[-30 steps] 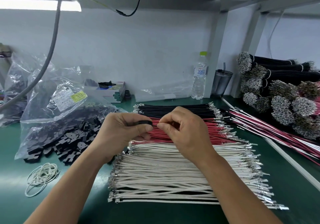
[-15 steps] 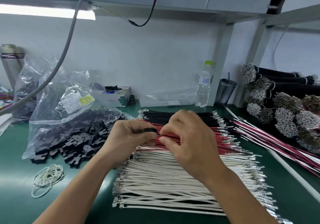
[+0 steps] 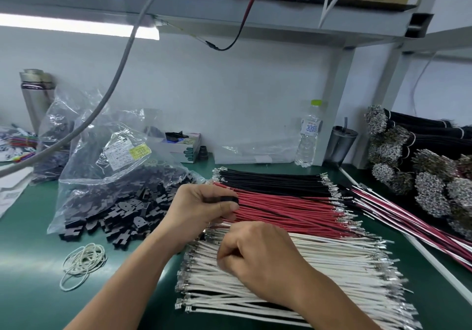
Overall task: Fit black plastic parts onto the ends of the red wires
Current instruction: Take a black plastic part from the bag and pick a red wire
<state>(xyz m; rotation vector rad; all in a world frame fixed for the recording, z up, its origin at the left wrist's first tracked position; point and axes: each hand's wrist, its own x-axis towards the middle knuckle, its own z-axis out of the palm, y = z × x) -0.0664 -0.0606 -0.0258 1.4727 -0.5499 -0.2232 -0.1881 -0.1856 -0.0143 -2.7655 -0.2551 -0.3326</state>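
Observation:
A row of red wires (image 3: 286,208) with metal terminals lies on the green bench, between black wires (image 3: 270,180) behind and white wires (image 3: 319,260) in front. My left hand (image 3: 201,208) holds a small black plastic part (image 3: 228,199) between thumb and fingers at the left ends of the red wires. My right hand (image 3: 258,258) hovers lower, over the left ends of the white wires, with its fingers curled; I cannot see whether it pinches a wire. A pile of loose black plastic parts (image 3: 120,214) spills from a clear bag (image 3: 109,166) on the left.
Rubber bands (image 3: 83,260) lie at front left. A water bottle (image 3: 307,135), a dark cup (image 3: 341,145) and a small box (image 3: 185,147) stand along the back wall. Bundled wire harnesses (image 3: 419,166) fill the right side. A grey cable (image 3: 112,84) hangs across the upper left.
My right hand has dropped away from the left hand, from the red wires down to the white wires. The left hand stays at the red wire ends with the black part. The camera tilted up.

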